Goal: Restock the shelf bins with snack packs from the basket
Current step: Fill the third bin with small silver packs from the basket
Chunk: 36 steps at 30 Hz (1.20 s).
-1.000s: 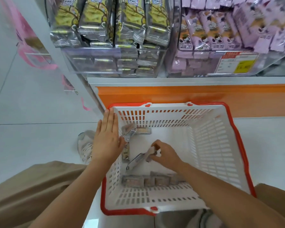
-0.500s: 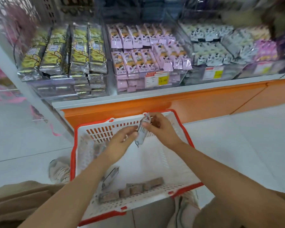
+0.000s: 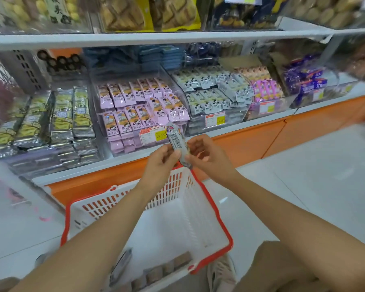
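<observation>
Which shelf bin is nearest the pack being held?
The bin of pink packs; the held pack overlaps its price label, unlike the yellow-silver bin and white-pack bin beside it.

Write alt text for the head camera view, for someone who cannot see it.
The left hand and right hand hold one snack pack between them above a red-rimmed white basket, facing a clear shelf bin of pink packs. A few more packs lie at the basket's near end.

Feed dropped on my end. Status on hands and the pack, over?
Hands: left hand and right hand both pinch one snack pack, above the basket. Ahead: pink-pack bin, path clear. More packs lie in basket.
</observation>
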Each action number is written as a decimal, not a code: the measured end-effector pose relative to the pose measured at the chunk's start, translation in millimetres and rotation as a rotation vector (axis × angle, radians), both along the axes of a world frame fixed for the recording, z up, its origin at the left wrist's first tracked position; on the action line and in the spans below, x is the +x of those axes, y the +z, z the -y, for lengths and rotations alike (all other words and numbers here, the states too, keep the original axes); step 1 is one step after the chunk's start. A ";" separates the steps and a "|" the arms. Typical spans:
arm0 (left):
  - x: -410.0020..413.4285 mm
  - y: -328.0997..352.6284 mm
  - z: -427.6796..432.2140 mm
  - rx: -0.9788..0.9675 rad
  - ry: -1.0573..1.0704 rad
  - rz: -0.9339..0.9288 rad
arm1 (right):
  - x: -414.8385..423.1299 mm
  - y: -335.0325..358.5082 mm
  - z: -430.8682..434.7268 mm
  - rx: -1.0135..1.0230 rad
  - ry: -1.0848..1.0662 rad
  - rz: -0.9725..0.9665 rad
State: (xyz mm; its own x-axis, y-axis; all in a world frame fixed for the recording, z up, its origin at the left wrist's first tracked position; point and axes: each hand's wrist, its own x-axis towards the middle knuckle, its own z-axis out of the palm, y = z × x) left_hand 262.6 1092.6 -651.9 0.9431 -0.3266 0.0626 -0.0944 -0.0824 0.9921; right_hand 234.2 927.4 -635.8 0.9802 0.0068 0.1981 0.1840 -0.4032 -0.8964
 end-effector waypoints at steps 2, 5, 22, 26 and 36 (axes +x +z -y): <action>5.1 13.8 13.2 -0.003 -0.006 0.054 | 5.0 14.0 11.6 -0.026 -0.019 0.055; 23.3 22.8 20.2 0.240 0.122 0.305 | 22.3 31.6 34.7 -0.058 -0.112 0.148; 78.7 -13.9 -21.7 1.002 0.256 0.692 | 153.0 40.5 111.2 -0.781 -0.638 0.165; 77.2 -13.0 -26.2 0.939 0.222 0.697 | 147.2 39.9 110.9 -0.725 -0.605 0.166; 24.7 -28.5 -83.6 0.866 0.377 0.883 | 68.7 -1.1 3.4 -0.508 -0.047 0.260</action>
